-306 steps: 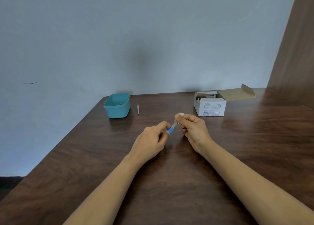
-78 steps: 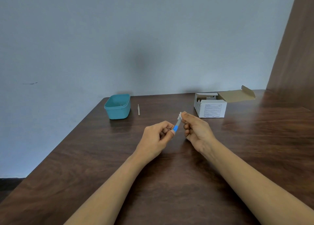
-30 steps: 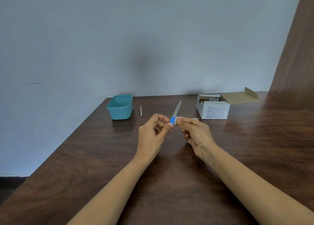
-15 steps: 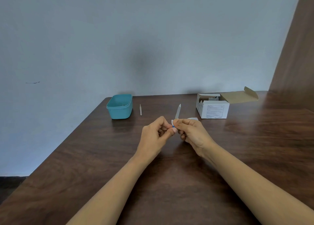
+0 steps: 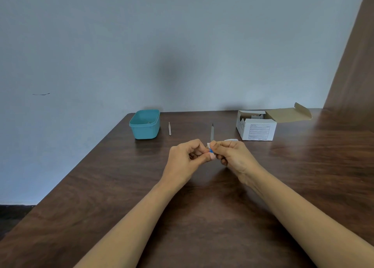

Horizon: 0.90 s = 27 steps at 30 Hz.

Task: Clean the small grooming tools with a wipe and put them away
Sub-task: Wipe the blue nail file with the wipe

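Two hands meet above the middle of the dark wooden table (image 5: pixel 101 186), holding one tool between them.

Nail file (image 5: pixel 212 131): slim grey metal blade with a pointed tip, standing nearly upright and leaning slightly right. Its lower end is a short bright-blue handle, and only a sliver of that shows between the fingertips. It is held off the table, in front of the far edge.

Wipe (image 5: pixel 208 145): small and white, mostly hidden. Only one corner shows at the base of the blade, just above the blue part.

Left hand (image 5: pixel 187 158): thumb and forefinger pinch the blue end of the file. The other fingers are curled into the palm, knuckles up.

Right hand (image 5: pixel 232 156): thumb and forefinger pinch the wipe against the file where blade meets handle. The remaining fingers are folded underneath. The fingertips of both hands touch or nearly touch; I cannot tell which.

Both forearms are bare. They come up from the bottom edge and converge.

Second tool (image 5: pixel 169 128): thin, pale and stick-like, lying flat just right of the teal tub (image 5: pixel 144 126), not touching it. The tub is open-topped and sits near the far left corner. Its contents cannot be made out.

White cardboard box (image 5: pixel 259 131): far right, lid flap open to the right, printed label on the front.

White scrap (image 5: pixel 231 140): on the table just behind the right knuckles, too small to identify.
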{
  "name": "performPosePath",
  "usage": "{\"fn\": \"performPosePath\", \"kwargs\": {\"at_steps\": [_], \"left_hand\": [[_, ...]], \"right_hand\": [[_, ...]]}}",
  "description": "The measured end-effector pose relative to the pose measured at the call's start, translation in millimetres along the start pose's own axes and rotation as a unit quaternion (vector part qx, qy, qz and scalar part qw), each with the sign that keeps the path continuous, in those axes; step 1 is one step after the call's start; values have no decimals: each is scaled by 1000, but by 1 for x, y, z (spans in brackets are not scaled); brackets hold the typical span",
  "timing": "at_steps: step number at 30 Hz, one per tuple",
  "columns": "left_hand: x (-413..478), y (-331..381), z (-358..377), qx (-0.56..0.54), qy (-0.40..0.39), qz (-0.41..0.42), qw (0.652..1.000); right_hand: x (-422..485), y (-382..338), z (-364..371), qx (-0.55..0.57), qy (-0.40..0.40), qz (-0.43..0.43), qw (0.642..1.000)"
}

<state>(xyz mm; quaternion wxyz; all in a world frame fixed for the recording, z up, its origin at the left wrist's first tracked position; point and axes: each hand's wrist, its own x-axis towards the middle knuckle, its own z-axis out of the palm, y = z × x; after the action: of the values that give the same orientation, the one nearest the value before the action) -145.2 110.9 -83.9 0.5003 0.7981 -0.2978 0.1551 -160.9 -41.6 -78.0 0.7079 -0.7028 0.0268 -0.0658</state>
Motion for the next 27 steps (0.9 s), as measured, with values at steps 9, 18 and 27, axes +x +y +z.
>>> {"fn": "performPosePath", "kwargs": {"at_steps": [9, 18, 27], "left_hand": [[9, 0, -13, -279, 16, -214, 936], [10, 0, -16, -393, -53, -240, 886], [11, -2, -15, -411, -52, -237, 879]], "right_hand": [[-9, -6, 11, 46, -118, 54, 990], [-10, -7, 10, 43, -134, 92, 986], [-14, -9, 11, 36, -138, 99, 985]]}}
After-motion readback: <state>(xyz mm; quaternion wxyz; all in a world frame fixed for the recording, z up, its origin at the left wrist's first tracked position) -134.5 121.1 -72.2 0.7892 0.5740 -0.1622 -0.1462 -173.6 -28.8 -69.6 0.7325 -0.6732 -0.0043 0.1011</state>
